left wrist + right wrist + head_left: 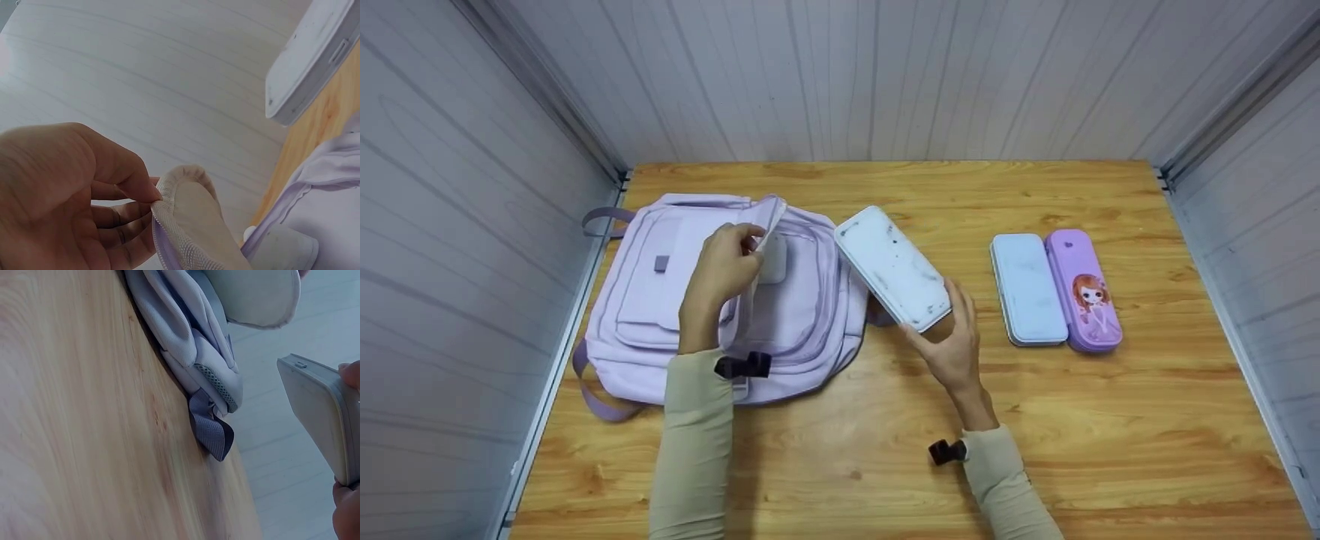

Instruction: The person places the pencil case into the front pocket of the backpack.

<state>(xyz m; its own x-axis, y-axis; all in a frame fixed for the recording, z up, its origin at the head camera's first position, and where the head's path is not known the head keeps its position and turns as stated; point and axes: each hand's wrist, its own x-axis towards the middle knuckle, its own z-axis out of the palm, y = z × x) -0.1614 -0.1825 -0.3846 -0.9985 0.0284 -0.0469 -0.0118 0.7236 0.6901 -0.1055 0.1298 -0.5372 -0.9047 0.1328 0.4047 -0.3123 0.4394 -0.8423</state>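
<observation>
White pencil case (894, 268) sits tilted at the frame's centre, its near end gripped by the right hand (952, 341), fingers curled round it, just right of the lilac backpack (802, 315). The left hand (722, 270) pinches the backpack's raised flap (765, 217) between thumb and fingers. At centre right on the tabletop (1110, 420), a pale blue case (1026, 289) and a purple case (1084, 291) lie touching.

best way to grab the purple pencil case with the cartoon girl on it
Take the purple pencil case across its narrow width near the middle, from above. It lies flat, and the light blue case lies right against one long side, so a thumb goes in that seam and fingers on the free side.
</observation>
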